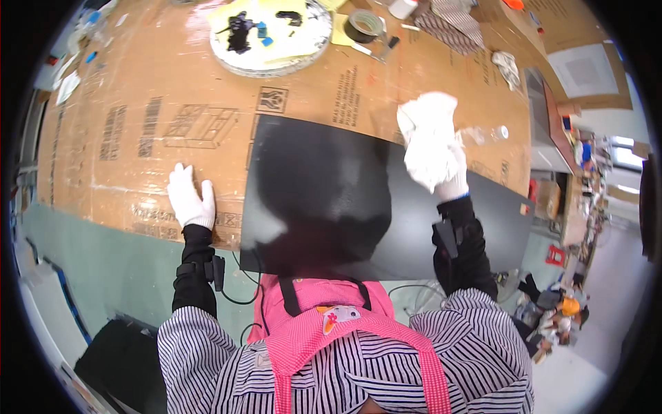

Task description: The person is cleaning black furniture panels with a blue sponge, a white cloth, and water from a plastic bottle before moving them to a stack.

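A glossy black panel (331, 207) lies on the cardboard-covered table in front of me, its near edge by my pink apron. My left hand (190, 201), in a white glove, rests flat on the cardboard to the left of the panel, fingers spread and holding nothing. Over the panel's far right part, my gloved right hand (453, 183) is closed on a crumpled white cloth (429, 134). The cloth hides most of the fingers. Whether it touches the panel I cannot tell.
Farther off stands a round white tray (272, 69) with yellow paper and dark smears. Beside it lie a tape roll (363, 26), a utility knife (376, 52) and a patterned cloth (452, 27). A clear plastic bottle (493, 132) lies right of the white cloth.
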Demonstrator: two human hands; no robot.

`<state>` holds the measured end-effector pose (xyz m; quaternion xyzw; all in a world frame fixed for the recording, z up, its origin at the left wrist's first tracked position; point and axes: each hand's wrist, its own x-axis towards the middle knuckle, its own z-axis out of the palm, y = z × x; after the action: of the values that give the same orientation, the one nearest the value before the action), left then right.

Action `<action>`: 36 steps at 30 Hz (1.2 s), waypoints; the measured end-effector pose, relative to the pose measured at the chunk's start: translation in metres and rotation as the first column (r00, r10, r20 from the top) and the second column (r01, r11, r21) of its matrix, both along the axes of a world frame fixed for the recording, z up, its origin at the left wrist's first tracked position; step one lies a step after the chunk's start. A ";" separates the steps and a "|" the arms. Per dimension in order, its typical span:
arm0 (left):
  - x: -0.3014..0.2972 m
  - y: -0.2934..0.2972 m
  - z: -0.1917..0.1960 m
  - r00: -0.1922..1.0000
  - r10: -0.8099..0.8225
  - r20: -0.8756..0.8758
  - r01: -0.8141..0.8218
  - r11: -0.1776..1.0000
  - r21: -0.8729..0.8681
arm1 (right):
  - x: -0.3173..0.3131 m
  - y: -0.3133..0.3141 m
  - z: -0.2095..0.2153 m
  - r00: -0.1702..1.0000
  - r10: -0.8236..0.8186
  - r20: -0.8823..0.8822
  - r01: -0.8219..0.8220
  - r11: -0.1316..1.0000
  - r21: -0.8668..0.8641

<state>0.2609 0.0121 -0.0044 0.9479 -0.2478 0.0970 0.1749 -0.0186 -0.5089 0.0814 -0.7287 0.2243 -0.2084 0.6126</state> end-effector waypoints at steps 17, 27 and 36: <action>-0.007 -0.016 0.015 0.998 0.042 -0.049 -0.041 0.999 0.030 | 0.197 0.200 0.017 0.830 0.022 -0.558 -0.463 0.585 -0.666; 0.004 0.003 0.002 0.998 -0.021 -0.055 0.014 0.993 -0.120 | 0.244 0.291 -0.013 0.837 0.424 -0.347 -0.491 0.297 -0.819; 0.006 0.012 0.015 0.984 -0.146 -0.105 0.151 0.988 0.042 | 0.192 0.269 0.011 0.840 0.466 -0.277 -0.428 0.255 -0.867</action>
<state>0.2673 0.0245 0.0102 0.9345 -0.3110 0.0293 0.1704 0.1736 -0.2402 0.0926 -0.9682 -0.1515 -0.1265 0.1535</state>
